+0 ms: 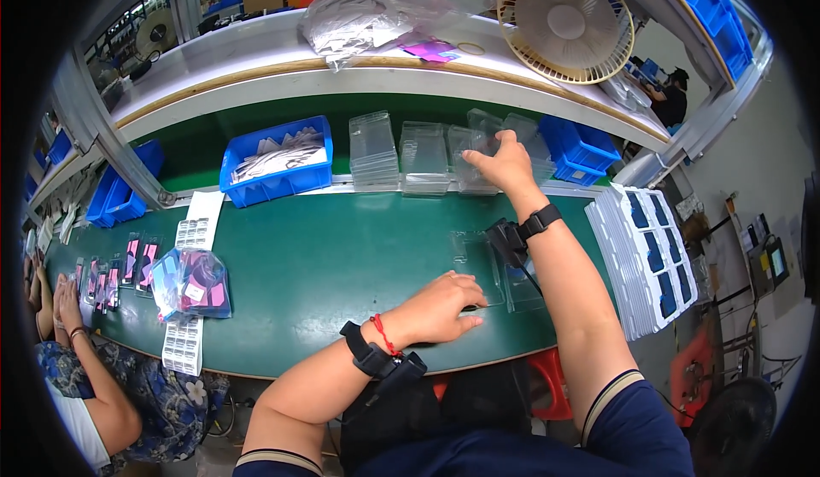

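Note:
My right hand [510, 168] reaches to the stacks at the back of the green table, thumb and fingers spread around a clear plastic tray [485, 142]. Its fingertips seem to grip the tray, though the see-through plastic makes the contact hard to read. More clear trays stand stacked to the left, in one pile [373, 151] and another pile [424, 158]. Near the front edge my left hand [440, 308] rests palm down, thumb apart from the slightly bent fingers. Those fingers lie beside a clear tray [478, 259] on the tabletop. A second clear tray [523, 289] lies partly behind my right forearm.
A blue bin [278, 188] of white slips stands back left; blue bins [581, 157] stand back right. White trays with dark pieces [653, 246] are stacked at right. Left are a bag of pink-and-dark pieces [201, 285], label sheets [198, 221] and a co-worker's hands [67, 302]. A fan [565, 23] sits above.

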`<state>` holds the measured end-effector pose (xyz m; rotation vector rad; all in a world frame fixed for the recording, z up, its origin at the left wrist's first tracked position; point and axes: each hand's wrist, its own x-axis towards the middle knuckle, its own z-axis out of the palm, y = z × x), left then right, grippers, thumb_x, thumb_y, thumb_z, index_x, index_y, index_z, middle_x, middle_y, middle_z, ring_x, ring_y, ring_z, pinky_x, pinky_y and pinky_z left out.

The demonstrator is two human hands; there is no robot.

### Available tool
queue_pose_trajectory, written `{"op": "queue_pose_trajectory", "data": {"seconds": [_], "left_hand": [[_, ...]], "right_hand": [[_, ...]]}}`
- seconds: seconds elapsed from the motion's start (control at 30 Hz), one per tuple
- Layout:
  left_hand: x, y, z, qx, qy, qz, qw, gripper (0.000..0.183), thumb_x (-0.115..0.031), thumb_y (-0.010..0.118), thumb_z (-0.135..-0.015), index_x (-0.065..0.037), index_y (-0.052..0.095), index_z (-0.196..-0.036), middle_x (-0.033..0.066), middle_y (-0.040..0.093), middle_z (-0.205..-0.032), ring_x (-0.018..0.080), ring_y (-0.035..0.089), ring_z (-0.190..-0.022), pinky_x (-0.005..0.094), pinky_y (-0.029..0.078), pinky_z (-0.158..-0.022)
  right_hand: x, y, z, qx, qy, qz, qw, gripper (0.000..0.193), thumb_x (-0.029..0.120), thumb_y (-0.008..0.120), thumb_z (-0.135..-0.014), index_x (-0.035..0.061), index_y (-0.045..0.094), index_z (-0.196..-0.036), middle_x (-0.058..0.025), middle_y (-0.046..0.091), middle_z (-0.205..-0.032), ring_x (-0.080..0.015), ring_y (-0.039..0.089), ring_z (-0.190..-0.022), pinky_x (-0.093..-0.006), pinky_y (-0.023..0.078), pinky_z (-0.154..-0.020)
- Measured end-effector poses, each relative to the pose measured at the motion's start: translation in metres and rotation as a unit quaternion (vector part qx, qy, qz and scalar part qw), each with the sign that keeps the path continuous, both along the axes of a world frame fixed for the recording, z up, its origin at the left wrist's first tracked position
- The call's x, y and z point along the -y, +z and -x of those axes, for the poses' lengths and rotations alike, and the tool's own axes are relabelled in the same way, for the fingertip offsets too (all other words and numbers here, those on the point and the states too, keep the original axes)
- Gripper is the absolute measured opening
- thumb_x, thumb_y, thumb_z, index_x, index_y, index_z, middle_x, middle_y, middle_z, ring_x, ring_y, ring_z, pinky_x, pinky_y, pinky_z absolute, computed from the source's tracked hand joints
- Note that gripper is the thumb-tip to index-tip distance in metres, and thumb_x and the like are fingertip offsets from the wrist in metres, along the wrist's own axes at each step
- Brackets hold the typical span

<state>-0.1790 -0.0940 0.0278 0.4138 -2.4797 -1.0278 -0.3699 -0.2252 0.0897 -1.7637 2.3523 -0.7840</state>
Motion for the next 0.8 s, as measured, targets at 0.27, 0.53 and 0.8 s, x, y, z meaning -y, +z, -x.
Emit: {"op": "queue_pose_trajectory", "data": {"seconds": [0.27, 0.53, 0.8], "left_hand": [[0.015, 0.007, -0.004, -0.31, 0.232, -0.31, 0.868, 0.025, -0.016, 0.056, -0.092, -0.003, 0.054, -0.113, 0.0062, 0.063, -0.098, 0.0128, 0.059, -0.087, 0.027, 0.048, -0.076], [0.027, 0.009, -0.012, -0.362, 0.141, -0.439, 0.81, 0.01, -0.015, 0.059, -0.091, -0.006, 0.054, -0.09, 0.003, 0.056, -0.089, 0.0145, 0.057, -0.082, 0.0266, 0.049, -0.069], [0.053, 0.017, -0.036, -0.196, 0.299, -0.443, 0.822, 0.01, -0.015, 0.061, -0.086, -0.007, 0.057, -0.08, 0.0019, 0.057, -0.072, 0.0098, 0.054, -0.058, 0.0212, 0.042, -0.043]], "right_hand": [[-0.087, 0.001, -0.018, 0.249, 0.184, 0.029, 0.95, 0.078, 0.043, 0.083, -0.059, 0.001, 0.051, -0.116, -0.0187, 0.061, -0.099, -0.0211, 0.06, -0.082, -0.0329, 0.05, -0.071], [-0.165, -0.005, -0.043, 0.213, 0.181, 0.048, 0.959, 0.068, 0.037, 0.082, -0.063, 0.0012, 0.053, -0.113, -0.0162, 0.062, -0.1, -0.0243, 0.06, -0.089, -0.0344, 0.05, -0.072], [-0.213, -0.022, 0.081, -0.024, -0.077, 0.129, 0.988, 0.061, 0.032, 0.079, -0.064, 0.0002, 0.055, -0.111, -0.0189, 0.06, -0.102, -0.0353, 0.056, -0.095, -0.042, 0.046, -0.084]]}}
